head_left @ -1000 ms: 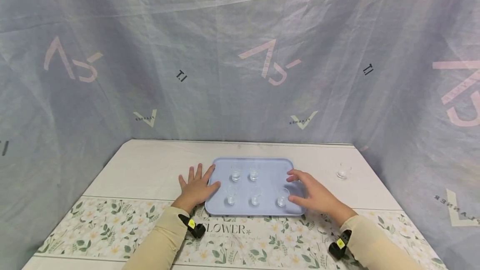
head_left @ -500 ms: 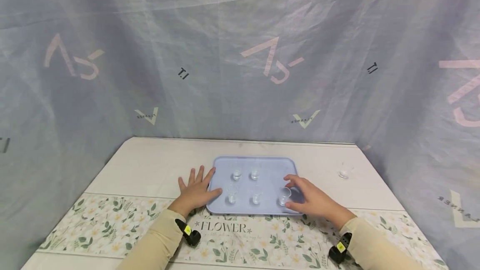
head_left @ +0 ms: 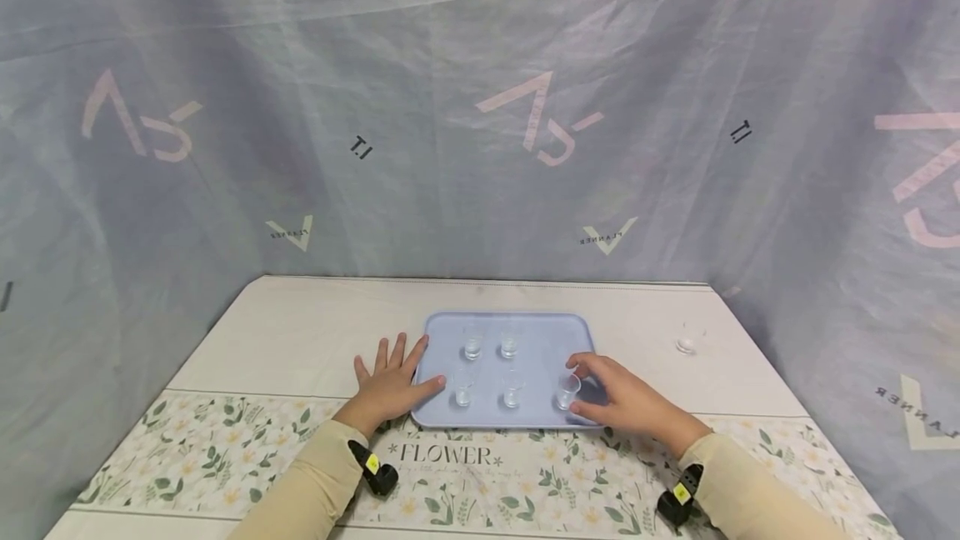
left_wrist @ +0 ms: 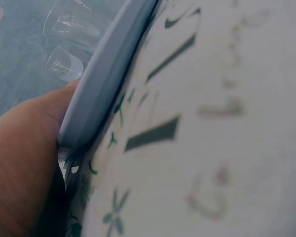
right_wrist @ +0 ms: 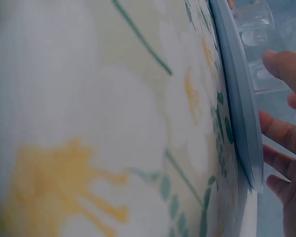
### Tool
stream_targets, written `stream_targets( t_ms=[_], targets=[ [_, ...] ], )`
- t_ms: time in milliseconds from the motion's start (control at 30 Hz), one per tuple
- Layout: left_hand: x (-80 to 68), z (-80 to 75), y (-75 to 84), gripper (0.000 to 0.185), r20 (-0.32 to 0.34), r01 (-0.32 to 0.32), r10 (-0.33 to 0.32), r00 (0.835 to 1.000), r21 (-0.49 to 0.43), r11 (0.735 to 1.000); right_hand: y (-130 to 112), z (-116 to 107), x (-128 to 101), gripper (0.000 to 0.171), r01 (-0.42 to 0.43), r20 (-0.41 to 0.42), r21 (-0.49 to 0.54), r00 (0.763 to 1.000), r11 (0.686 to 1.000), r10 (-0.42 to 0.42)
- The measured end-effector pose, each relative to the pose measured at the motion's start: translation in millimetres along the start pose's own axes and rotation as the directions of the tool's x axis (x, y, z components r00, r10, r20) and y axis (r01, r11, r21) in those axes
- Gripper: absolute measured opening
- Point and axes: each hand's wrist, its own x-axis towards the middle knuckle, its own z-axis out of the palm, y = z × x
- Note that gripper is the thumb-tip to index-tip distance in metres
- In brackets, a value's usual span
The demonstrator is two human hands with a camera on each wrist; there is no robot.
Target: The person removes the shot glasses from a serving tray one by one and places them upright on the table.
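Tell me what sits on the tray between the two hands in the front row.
In the head view, two small clear glasses stand on the tray between the left hand and the right hand, which pinches a third glass.

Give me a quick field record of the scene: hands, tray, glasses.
left hand: flat on the table, fingers straight, thumb on the tray's left edge
right hand: thumb and fingers pinch the near-right glass
tray: pale blue, flat on the table
glasses on tray: five, upright
stray glass: on the table, right of the tray
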Motion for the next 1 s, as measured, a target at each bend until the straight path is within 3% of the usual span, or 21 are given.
stream_targets(
  t_ms=[500,1000],
  targets=[
    [1.2,1.2,-1.0,0.097,-0.002,-0.007,0.007,1.000,-0.004,1.000,-5.0,1.5,3.2,0.050,0.023,0.019,0.021,1.000,1.000,-0.023],
    [-1.1,-1.1,0.9,0.097,-0.001,-0.008,0.008,1.000,0.005,1.000,-6.0,-2.6,6.5,0.039,0.057,0.016,-0.028,0.998,0.998,-0.057]
  ],
)
